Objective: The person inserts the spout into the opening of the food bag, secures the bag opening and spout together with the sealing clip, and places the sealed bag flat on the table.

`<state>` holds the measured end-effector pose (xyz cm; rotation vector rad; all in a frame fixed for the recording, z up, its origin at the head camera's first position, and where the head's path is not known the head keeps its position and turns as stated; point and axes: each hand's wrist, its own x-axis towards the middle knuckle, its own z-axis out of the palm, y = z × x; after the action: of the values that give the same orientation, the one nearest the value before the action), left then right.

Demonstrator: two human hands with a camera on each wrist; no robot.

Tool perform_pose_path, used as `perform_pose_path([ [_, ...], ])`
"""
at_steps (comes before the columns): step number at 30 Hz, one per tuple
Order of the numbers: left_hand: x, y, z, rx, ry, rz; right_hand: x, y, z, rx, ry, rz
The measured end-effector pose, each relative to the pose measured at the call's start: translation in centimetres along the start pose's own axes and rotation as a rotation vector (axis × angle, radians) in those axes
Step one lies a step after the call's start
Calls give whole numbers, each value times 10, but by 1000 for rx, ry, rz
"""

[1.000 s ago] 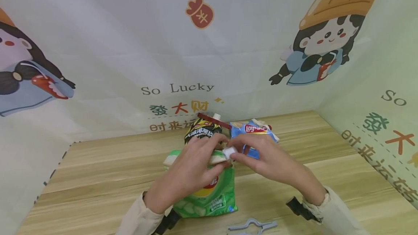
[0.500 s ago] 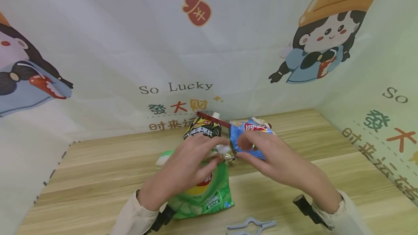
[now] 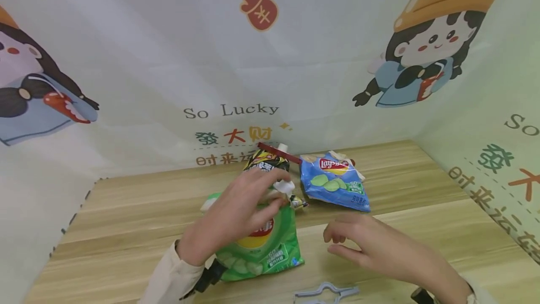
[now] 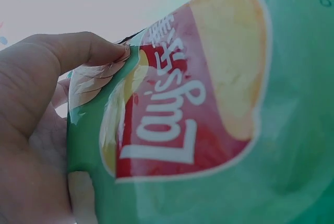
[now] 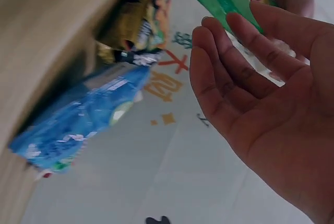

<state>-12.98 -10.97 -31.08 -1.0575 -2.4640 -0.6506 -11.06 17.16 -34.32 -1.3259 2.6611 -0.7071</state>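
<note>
My left hand [image 3: 236, 212] grips the folded-over top of a green bag of Lay's chips [image 3: 276, 245], thumb on the printed front in the left wrist view. That bag lies toward me on the table, its fold partly hidden behind the fingers. Off to the right, my right hand [image 3: 371, 245] is raised over the table with loosely bent fingers and holds nothing. In the right wrist view the palm [image 5: 292, 125] shows bare. Below that hand, near the bottom edge of the head view, lies a light grey-blue plastic bag clip [image 3: 326, 290].
Behind the green bag, a black chip bag [image 3: 270, 161] carries a dark red bag clip [image 3: 276, 150] across its top. A blue Lay's bag [image 3: 333, 184] lies to its right. The wooden table [image 3: 139, 219] ends at a printed cloth backdrop [image 3: 160, 69].
My right hand has let go of the green bag's fold and moved right and toward me, uncovering the blue bag. The left hand keeps its grip.
</note>
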Motion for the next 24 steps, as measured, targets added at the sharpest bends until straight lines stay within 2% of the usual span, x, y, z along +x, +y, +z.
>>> perform_pose_path([
  [3, 1, 0, 0, 3, 4, 10, -12, 7, 11, 9, -75, 5],
  [9, 0, -1, -1, 35, -11, 5, -27, 12, 35, 149, -302, 119],
  [11, -1, -1, -1, 43, -17, 0, -28, 15, 45, 148, -300, 63],
  [15, -1, -2, 0, 44, -23, -1, -27, 22, 61, 45, -275, -39],
  [20, 1, -2, 1, 33, -24, 0, -21, 21, 71, -73, -285, 4],
  [21, 1, -2, 1, 31, -26, -1, -19, 18, 70, -81, -295, 36],
  [24, 2, -2, 1, 29, -30, -4, -17, 16, 70, -99, -282, 58],
])
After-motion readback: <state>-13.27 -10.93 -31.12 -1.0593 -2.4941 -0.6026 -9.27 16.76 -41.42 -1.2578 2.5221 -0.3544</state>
